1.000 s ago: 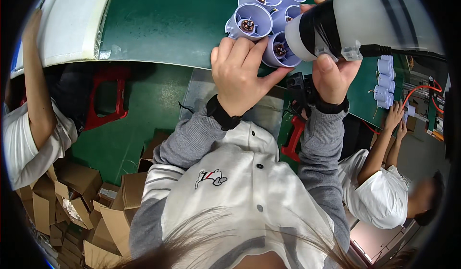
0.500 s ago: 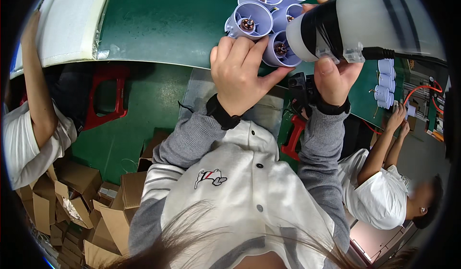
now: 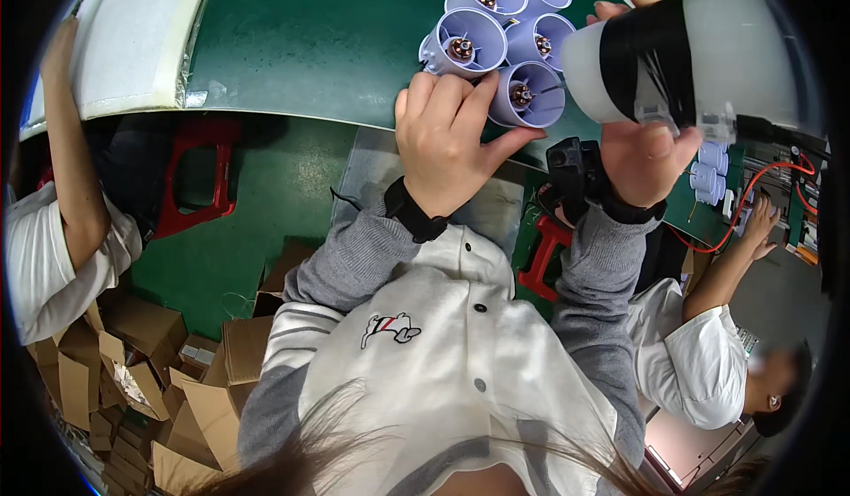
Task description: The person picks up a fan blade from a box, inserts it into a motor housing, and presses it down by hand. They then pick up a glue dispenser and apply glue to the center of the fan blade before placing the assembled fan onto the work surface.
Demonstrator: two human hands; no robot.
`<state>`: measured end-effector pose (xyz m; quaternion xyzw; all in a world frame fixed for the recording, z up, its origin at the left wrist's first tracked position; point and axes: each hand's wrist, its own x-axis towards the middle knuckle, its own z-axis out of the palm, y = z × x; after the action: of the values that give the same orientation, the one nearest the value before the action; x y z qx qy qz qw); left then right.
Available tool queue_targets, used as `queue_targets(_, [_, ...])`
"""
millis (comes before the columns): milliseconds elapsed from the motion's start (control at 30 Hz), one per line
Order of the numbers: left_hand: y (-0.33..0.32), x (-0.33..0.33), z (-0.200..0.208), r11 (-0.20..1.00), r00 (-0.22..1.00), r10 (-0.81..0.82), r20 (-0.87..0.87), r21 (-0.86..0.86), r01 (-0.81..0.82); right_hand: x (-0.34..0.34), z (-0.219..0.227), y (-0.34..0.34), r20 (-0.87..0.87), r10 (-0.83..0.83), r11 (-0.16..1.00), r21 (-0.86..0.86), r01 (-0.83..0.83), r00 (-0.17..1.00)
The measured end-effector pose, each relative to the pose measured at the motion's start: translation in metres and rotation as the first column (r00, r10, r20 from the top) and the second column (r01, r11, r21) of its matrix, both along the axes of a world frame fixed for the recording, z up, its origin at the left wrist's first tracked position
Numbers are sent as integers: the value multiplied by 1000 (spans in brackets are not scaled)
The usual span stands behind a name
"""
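I see right hand (image 3: 651, 155) clamped round taped white tool (image 3: 744, 53); left hand (image 3: 444, 138) brackets near lilac cup (image 3: 503, 107) between thumb and index, at bench (image 3: 310, 45) edge; tool tilting could scrape thin bit (image 3: 552, 87) on rim, slack left grip could let cup skid

You worked in bright, even light that left the white panel (image 3: 124, 45) pale and the floor (image 3: 266, 164) shadowed beneath the green table (image 3: 310, 36), whose edge the fisheye bent, while 1 co-worker's head (image 3: 781, 381) was blurred.
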<state>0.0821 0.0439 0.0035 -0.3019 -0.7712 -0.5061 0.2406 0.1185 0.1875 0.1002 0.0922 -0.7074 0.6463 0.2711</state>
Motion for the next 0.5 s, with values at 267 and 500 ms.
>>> queue_targets(267, [-27, -12, 12, 991, 995, -66, 79, 122, 56, -26, -1, 14, 70, 121, 991, -59, -117, 990])
queue_targets(500, [-29, -39, 18, 992, 980, -92, 178, 97, 75, -48, 32, -6, 398, 112, 991, 28, -134, 910])
